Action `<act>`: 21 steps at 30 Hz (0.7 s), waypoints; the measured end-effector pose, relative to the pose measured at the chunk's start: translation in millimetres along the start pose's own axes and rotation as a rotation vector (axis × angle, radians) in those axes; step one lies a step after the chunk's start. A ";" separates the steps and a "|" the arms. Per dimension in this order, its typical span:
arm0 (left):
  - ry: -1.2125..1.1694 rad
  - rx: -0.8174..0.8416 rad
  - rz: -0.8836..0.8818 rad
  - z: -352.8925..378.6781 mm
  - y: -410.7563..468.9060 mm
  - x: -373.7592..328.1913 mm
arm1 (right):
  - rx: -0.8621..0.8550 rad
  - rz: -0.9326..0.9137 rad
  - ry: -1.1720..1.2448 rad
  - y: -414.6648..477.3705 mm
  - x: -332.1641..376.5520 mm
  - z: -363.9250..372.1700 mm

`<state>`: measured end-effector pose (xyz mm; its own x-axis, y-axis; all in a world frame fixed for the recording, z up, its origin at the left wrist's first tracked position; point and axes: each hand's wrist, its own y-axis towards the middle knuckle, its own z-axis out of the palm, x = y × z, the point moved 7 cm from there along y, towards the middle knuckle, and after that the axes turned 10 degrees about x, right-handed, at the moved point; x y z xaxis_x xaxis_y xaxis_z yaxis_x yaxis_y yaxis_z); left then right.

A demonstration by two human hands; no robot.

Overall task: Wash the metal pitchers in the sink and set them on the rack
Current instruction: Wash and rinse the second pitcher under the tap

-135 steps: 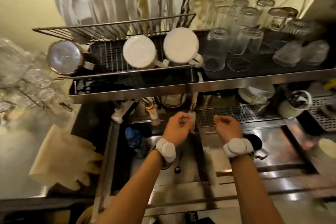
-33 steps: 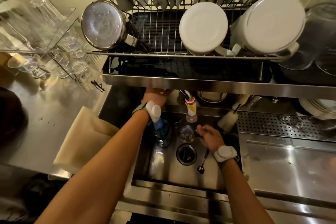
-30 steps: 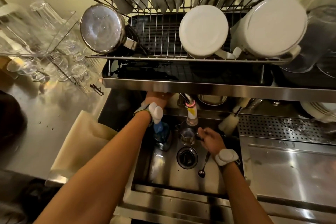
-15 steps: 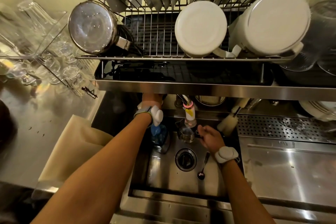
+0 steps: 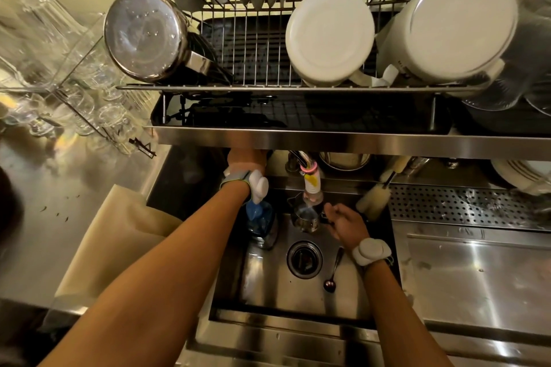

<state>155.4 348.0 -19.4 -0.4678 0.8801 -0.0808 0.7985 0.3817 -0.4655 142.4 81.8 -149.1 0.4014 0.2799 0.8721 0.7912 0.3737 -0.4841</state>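
Steel sink (image 5: 351, 298) under a loaded rack (image 5: 268, 88). Right hand (image 5: 347, 225) grips the pitcher (image 5: 305, 217) beneath the tap (image 5: 311, 185); left hand (image 5: 247, 159) is hidden, grip unclear. Wet metal could slip.

A stainless-steel sink (image 5: 298, 298) gleams with a brushed, wet sheen, its counter (image 5: 477, 277) in the same smooth steel. A small polished metal pitcher (image 5: 305, 217) mirrors the light beneath the tap (image 5: 311, 185), which ends in a matt white plastic sleeve. Above, a thin wire rack (image 5: 253, 48) carries an upturned metal pitcher (image 5: 143, 36) with a glossy, water-beaded base, beside two white pitchers (image 5: 329, 36) in a smooth satin finish. Clear glassware (image 5: 59, 68) glints at left. A perforated steel drain plate (image 5: 465, 205) looks dull by comparison.
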 end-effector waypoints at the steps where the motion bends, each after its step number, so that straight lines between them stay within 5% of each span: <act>1: -0.012 -0.011 0.026 -1.8 2.1 -0.7 | -0.004 0.000 -0.001 0.5 -1.0 -0.9; 9: -0.248 -0.218 0.017 -14.5 -1.6 3.2 | -0.004 -0.021 -0.008 -2.3 -3.0 -5.7; 13: -0.172 -0.029 0.023 6.2 2.5 3.2 | -0.012 -0.026 -0.023 -2.5 -1.9 -8.8; 17: -0.281 -0.187 -0.027 -6.8 12.5 11.1 | -0.006 -0.024 -0.028 -2.8 -0.4 -9.6; 21: -0.224 0.016 -0.019 3.7 10.8 6.6 | -0.008 -0.015 -0.060 -0.9 -1.5 -11.0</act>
<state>159.5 356.9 -28.3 -0.5565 0.7876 -0.2645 0.7835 0.3916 -0.4824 146.1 71.3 -149.2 0.3611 0.3273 0.8732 0.8007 0.3711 -0.4702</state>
